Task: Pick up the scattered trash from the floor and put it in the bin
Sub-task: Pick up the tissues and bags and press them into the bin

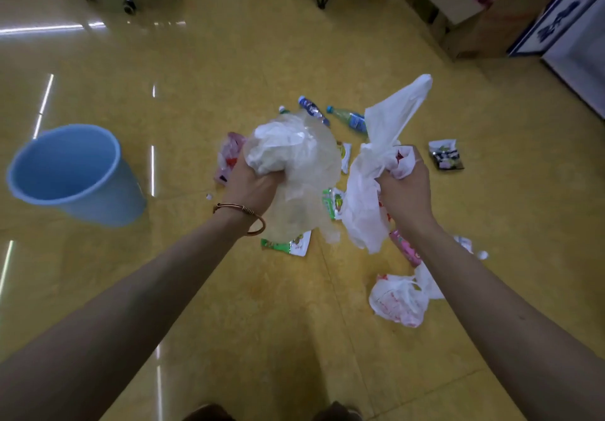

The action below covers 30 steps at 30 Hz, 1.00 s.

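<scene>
Left grip (252, 188): clenched round crumpled clear plastic bag (304, 171)
Right grip (406, 191): clenched round white plastic bag (366, 217)
Round blue plastic bin (108, 204): left side

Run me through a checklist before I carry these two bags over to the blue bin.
1. The left hand grips the clear bag: ok.
2. The right hand grips the white bag: ok.
3. The blue bin stands with its mouth open: ok.
4. The floor toward the bin shows only a small white scrap: ok.
5. Bag ends gathered up: not ok, both hang loose below the hands.
6. All trash collected: not ok, bottles and wrappers lie on the floor.
</scene>
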{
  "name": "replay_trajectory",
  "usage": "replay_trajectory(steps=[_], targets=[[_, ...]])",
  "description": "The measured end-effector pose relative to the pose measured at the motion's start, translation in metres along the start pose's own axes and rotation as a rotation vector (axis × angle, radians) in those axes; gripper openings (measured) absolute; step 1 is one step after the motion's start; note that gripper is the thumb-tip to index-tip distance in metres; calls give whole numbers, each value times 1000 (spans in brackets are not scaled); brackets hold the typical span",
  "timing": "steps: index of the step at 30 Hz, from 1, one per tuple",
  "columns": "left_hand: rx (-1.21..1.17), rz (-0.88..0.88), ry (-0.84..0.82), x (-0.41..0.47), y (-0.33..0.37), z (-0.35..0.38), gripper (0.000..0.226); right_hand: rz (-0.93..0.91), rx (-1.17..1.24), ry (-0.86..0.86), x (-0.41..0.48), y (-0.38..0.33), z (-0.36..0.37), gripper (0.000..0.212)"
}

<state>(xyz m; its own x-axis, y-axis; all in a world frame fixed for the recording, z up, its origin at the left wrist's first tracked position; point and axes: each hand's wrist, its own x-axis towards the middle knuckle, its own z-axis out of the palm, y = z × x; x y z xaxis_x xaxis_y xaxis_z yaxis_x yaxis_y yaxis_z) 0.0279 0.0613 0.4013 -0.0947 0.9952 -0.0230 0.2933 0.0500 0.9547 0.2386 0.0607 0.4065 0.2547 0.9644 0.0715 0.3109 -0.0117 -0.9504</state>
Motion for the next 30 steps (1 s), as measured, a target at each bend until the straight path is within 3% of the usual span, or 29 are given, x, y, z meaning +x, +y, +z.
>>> replay_trajectory(steps=[4, 10, 13, 17, 19, 23, 26, 30], targets=[[-61, 12, 78, 3, 82, -30, 43, -30, 7, -16, 9, -87, -26, 24], [-120, 26, 117, -12, 197, -69, 50, -95, 49, -25, 20, -205, -58, 40], [-124, -47, 152, -20, 239, -92, 62, -121, 54, -59, 21, -258, -64, 29], [-84, -78, 225, -31, 288, -130, 43, -89, 82, -122, 18, -320, -58, 15], [-51, -89, 269, -37, 308, -151, 41, -51, 88, -155, 13, -348, -50, 5], [-17, -98, 383, -49, 328, -201, 31, -37, 58, -184, 6, -389, -26, 31], [-7, -127, 463, -56, 327, -245, 45, -26, 93, -229, -1, -412, 1, 17], [39, -150, 537, -67, 311, -310, 46, -46, 114, -296, -20, -433, 54, 9]])
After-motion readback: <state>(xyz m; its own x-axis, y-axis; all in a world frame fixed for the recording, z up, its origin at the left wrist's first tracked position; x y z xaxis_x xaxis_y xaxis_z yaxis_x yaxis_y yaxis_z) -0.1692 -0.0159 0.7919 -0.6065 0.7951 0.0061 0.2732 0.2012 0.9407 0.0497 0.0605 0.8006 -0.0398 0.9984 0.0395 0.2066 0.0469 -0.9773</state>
